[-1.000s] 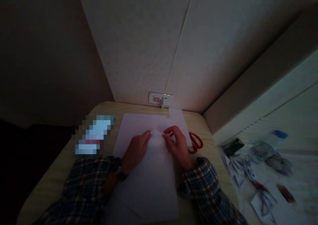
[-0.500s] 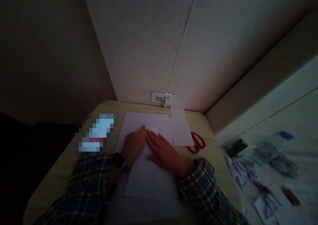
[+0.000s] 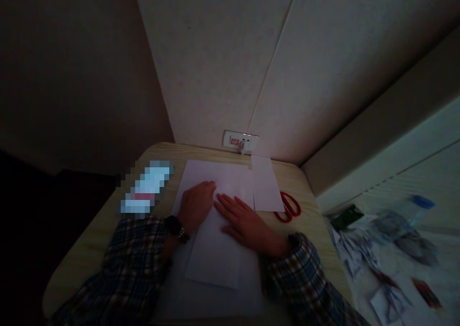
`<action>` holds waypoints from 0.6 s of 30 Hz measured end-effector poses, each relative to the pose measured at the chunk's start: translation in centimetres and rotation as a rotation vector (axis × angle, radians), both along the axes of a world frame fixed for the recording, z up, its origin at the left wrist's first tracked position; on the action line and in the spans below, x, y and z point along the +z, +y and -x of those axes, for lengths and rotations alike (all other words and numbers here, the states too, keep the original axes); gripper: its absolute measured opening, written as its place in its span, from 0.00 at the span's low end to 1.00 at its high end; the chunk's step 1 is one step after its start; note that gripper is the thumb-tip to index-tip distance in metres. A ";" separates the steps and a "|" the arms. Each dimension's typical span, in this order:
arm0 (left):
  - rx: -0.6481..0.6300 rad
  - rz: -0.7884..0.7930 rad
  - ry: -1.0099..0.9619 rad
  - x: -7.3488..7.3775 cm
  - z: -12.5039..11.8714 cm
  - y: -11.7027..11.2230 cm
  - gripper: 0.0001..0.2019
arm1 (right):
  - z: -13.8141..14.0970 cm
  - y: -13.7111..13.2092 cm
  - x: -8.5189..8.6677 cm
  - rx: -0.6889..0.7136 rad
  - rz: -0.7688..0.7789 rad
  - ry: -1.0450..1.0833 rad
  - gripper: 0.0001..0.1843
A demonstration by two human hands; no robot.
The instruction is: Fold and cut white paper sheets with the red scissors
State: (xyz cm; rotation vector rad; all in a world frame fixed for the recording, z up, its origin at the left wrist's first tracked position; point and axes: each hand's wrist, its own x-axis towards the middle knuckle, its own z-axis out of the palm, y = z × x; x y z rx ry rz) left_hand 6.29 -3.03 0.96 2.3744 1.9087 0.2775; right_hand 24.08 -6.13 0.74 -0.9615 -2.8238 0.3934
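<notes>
A smaller white sheet of paper lies over a larger white sheet on the table. Its far end is under my hands. My left hand, with a watch on the wrist, is curled with its fingers closed at the left edge of the smaller sheet; the fingertips are partly hidden. Flat on that sheet rests my right hand, fingers stretched out toward the left one. Right of the large sheet is a narrow piece of paper, partly covering scissors with red handles.
On the left of the wooden table is a lit, blurred-out phone. A socket with a plug is on the wall behind. Beyond the right edge are paper scraps and a clear bottle with a blue cap.
The view has shifted slightly, so everything sits a little further right. My right hand has drawn back a little from the left, leaving a small gap between their fingertips.
</notes>
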 end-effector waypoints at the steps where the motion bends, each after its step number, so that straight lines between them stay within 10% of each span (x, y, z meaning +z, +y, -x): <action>1: -0.017 -0.018 -0.006 -0.1 0.2 0.2 0.14 | -0.2 0.2 0.1 0.012 0.009 0.004 0.32; 18: -0.273 -0.107 0.035 -0.6 1.1 1.1 0.12 | -1.0 -3.6 2.4 0.256 0.277 0.043 0.30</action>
